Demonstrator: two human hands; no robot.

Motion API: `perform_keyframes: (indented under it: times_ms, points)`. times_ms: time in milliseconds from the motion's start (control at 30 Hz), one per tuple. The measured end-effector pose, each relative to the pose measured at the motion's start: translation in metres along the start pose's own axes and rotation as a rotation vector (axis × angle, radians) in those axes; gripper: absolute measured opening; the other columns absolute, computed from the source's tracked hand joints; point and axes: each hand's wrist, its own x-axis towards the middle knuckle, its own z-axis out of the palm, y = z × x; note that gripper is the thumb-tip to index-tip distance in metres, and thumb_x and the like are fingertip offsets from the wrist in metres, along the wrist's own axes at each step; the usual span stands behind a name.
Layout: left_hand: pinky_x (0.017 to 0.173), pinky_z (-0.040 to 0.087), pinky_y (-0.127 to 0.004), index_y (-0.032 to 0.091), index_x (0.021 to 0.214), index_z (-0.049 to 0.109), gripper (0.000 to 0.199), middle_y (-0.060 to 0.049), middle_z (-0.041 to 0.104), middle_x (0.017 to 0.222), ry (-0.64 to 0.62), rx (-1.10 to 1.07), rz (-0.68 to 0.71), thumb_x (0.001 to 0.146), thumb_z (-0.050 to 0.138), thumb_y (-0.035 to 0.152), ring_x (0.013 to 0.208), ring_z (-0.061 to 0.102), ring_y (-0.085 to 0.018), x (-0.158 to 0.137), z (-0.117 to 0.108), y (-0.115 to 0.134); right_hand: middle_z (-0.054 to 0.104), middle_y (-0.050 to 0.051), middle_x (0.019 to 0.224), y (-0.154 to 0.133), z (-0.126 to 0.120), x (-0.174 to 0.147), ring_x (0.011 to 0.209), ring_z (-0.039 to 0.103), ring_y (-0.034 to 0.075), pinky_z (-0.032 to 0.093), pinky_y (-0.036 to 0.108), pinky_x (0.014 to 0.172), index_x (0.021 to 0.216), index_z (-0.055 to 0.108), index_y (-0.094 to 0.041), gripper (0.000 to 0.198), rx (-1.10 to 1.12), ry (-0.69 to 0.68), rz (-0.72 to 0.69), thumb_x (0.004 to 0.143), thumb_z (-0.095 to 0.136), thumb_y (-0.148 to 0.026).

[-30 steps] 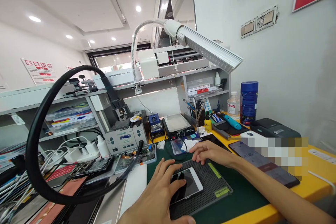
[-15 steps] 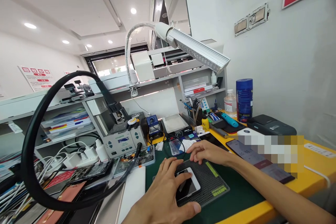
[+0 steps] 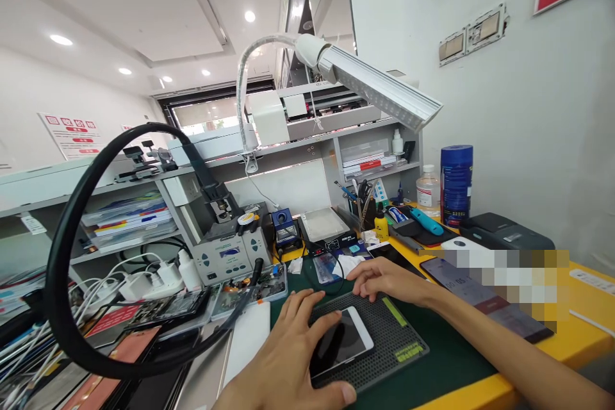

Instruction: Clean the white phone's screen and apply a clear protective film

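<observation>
A white-framed phone [image 3: 343,341] with a dark screen lies on a dark, perforated pad [image 3: 398,339]. My left hand [image 3: 283,352] spreads over the phone's left side, index finger at its upper edge, thumb low beside its near edge. The phone's left end is hidden behind that hand. At the far edge of the pad, my right hand [image 3: 384,278] rests with fingers loosely bent and nothing visible in them. Near its fingertips are a crumpled white tissue [image 3: 348,264] and a thin black cable.
A thick black hose [image 3: 57,269] loops at the left, in front of a grey control unit [image 3: 228,262]. A bar lamp [image 3: 384,86] hangs overhead. To the right lies a large phone [image 3: 480,295]. Several stacked devices and a parts tray [image 3: 269,285] border the green mat [image 3: 461,359].
My left index finger has shifted left off the screen towards the phone's upper edge, so more of the screen shows. My right hand stays at the pad's far edge. The view has turned slightly.
</observation>
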Motion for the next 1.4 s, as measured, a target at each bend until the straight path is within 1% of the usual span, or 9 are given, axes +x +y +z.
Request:
perform_keyframes:
  times_ms: [167, 333, 600, 733, 833, 967, 1200, 1333, 1400]
  points:
    - [0.114, 0.021, -0.067, 0.038, 0.143, 0.046, 0.084, -0.008, 0.032, 0.157, 0.015, -0.041, 0.107, 0.071, 0.06, 0.079, 0.144, 0.021, -0.042, 0.005, 0.005, 0.012, 0.073, 0.009, 0.093, 0.0, 0.002, 0.001, 0.087, 0.066, 0.023, 0.052, 0.031, 0.07, 0.111, 0.068, -0.013, 0.036, -0.014, 0.005, 0.011, 0.077, 0.064, -0.022]
    - [0.115, 0.011, -0.069, 0.031, 0.148, 0.042, 0.091, -0.014, 0.031, 0.157, 0.041, -0.034, 0.086, 0.074, 0.052, 0.083, 0.145, 0.019, -0.043, 0.005, 0.008, 0.013, 0.073, 0.009, 0.094, -0.001, 0.003, 0.001, 0.086, 0.065, 0.022, 0.052, 0.032, 0.071, 0.112, 0.068, -0.013, 0.036, -0.026, 0.015, 0.021, 0.077, 0.065, -0.024]
    - [0.115, 0.013, -0.068, 0.02, 0.151, 0.038, 0.104, -0.02, 0.023, 0.16, 0.05, -0.006, -0.026, 0.072, 0.049, 0.086, 0.147, 0.012, -0.045, -0.004, 0.006, -0.004, 0.073, 0.009, 0.095, -0.005, 0.003, -0.001, 0.082, 0.065, 0.021, 0.051, 0.032, 0.072, 0.113, 0.068, -0.015, 0.035, -0.036, 0.013, 0.041, 0.08, 0.063, -0.026]
    - [0.114, 0.013, -0.069, 0.021, 0.152, 0.036, 0.11, -0.018, 0.019, 0.161, 0.054, 0.012, -0.032, 0.066, 0.055, 0.087, 0.146, 0.011, -0.047, -0.012, -0.001, -0.013, 0.072, 0.009, 0.096, -0.003, 0.002, -0.001, 0.082, 0.065, 0.021, 0.052, 0.033, 0.072, 0.113, 0.068, -0.015, 0.035, -0.026, 0.013, 0.042, 0.081, 0.063, -0.027]
    - [0.113, 0.017, -0.071, 0.025, 0.151, 0.037, 0.11, -0.016, 0.019, 0.162, 0.044, 0.028, -0.031, 0.063, 0.059, 0.086, 0.146, 0.012, -0.048, -0.02, -0.007, -0.015, 0.072, 0.009, 0.096, -0.001, 0.0, 0.0, 0.082, 0.065, 0.021, 0.053, 0.033, 0.072, 0.113, 0.067, -0.015, 0.036, -0.013, 0.014, 0.039, 0.081, 0.064, -0.028]
    - [0.111, 0.021, -0.071, 0.031, 0.145, 0.047, 0.095, -0.013, 0.024, 0.16, 0.046, 0.056, 0.022, 0.066, 0.065, 0.079, 0.145, 0.016, -0.047, -0.032, -0.008, -0.015, 0.073, 0.009, 0.095, 0.002, -0.001, 0.0, 0.082, 0.065, 0.021, 0.053, 0.033, 0.071, 0.113, 0.068, -0.015, 0.036, 0.002, 0.019, 0.038, 0.079, 0.064, -0.026]
    - [0.114, 0.019, -0.067, 0.034, 0.125, 0.065, 0.071, -0.005, 0.037, 0.155, 0.252, 0.085, 0.103, 0.068, 0.067, 0.075, 0.143, 0.027, -0.043, -0.05, 0.011, -0.035, 0.072, 0.009, 0.092, 0.002, -0.002, 0.003, 0.078, 0.064, 0.019, 0.052, 0.032, 0.069, 0.109, 0.07, -0.014, 0.033, 0.012, 0.024, 0.035, 0.079, 0.064, -0.026]
    - [0.116, 0.022, -0.06, 0.038, 0.117, 0.069, 0.036, -0.001, 0.046, 0.15, 0.303, 0.105, 0.138, 0.089, 0.058, 0.056, 0.142, 0.031, -0.035, -0.054, 0.018, -0.043, 0.072, 0.009, 0.092, 0.003, -0.002, 0.003, 0.074, 0.063, 0.018, 0.051, 0.031, 0.067, 0.109, 0.07, -0.015, 0.033, 0.002, 0.02, 0.035, 0.079, 0.063, -0.026]
    - [0.116, 0.025, -0.059, 0.041, 0.113, 0.071, 0.028, 0.002, 0.049, 0.147, 0.314, 0.093, 0.132, 0.093, 0.054, 0.05, 0.141, 0.034, -0.034, -0.054, 0.02, -0.042, 0.072, 0.009, 0.092, 0.002, -0.002, 0.003, 0.074, 0.063, 0.018, 0.051, 0.031, 0.067, 0.11, 0.07, -0.015, 0.034, -0.004, 0.016, 0.04, 0.079, 0.063, -0.026]
